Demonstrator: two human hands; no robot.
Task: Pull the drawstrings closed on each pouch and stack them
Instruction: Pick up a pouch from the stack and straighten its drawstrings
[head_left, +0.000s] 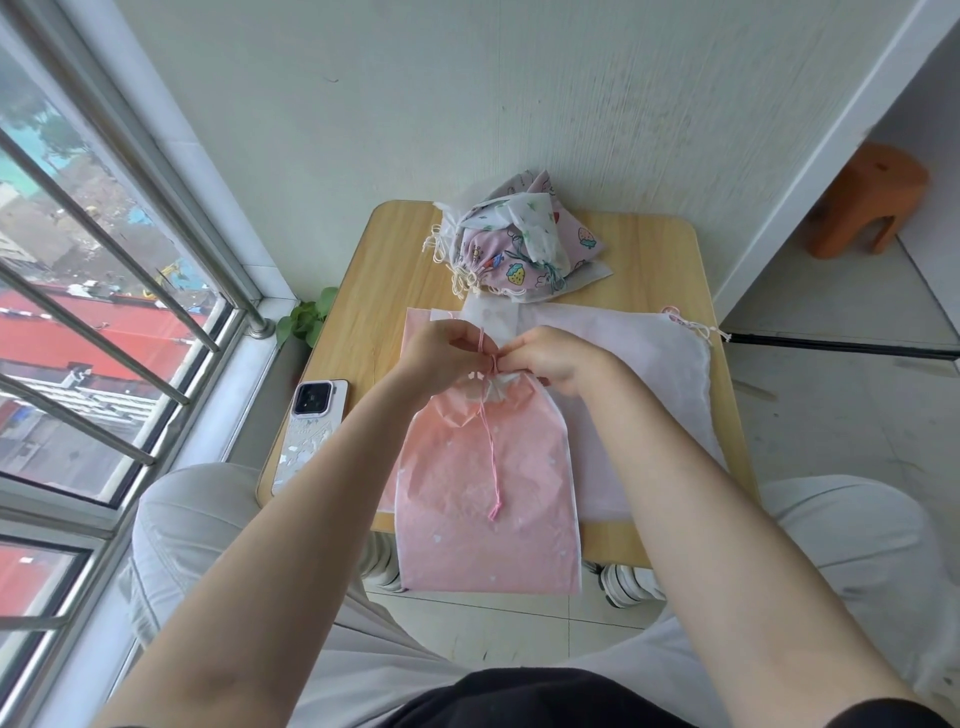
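A pink translucent pouch (488, 499) lies on the small wooden table (384, 270), its lower end hanging over the near edge. Its mouth is gathered tight at the top. My left hand (441, 356) and my right hand (553, 358) meet at that gathered mouth, each pinching the pink drawstring (491, 447). One end of the string trails down over the pouch. A larger white pouch (649, 374) lies flat underneath and to the right. A pile of printed strawberry and white pouches (514, 244), their mouths gathered, sits at the table's far side.
A phone (306, 431) in a pale case lies at the table's left near corner. A window with metal bars (104, 291) runs along the left. A small green plant (306, 317) stands by the sill. An orange stool (867, 202) stands at the far right.
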